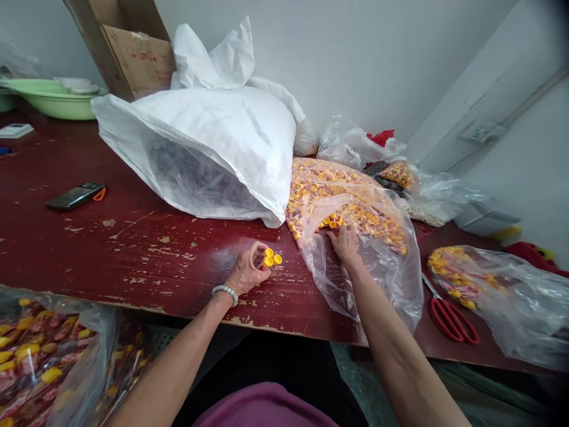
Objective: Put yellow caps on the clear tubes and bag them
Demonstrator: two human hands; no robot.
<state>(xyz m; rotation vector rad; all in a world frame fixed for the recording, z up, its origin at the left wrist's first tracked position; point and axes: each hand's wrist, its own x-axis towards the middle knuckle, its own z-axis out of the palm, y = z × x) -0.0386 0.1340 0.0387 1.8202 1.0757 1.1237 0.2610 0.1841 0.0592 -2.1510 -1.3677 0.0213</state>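
Observation:
My left hand (249,268), with a beaded bracelet (226,292) on its wrist, is closed around small clear tubes with yellow caps (269,255), just above the red table. The caps point away from the palm, to the right. My right hand (347,243) reaches into the mouth of a clear plastic bag (368,279). Inside lies a heap of small yellow-capped pieces (329,178) with reddish bodies. The right thumb stands apart from the fingers beside several yellow caps; the fingertips are partly hidden among them.
A white sack (222,124) of clear tubes (195,184) lies open behind my left hand. Red-handled scissors (452,320) and another bag (462,276) lie right. A phone (76,196) is left. Filled yellow-capped tubes (40,356) fill a bag below the table edge (133,303).

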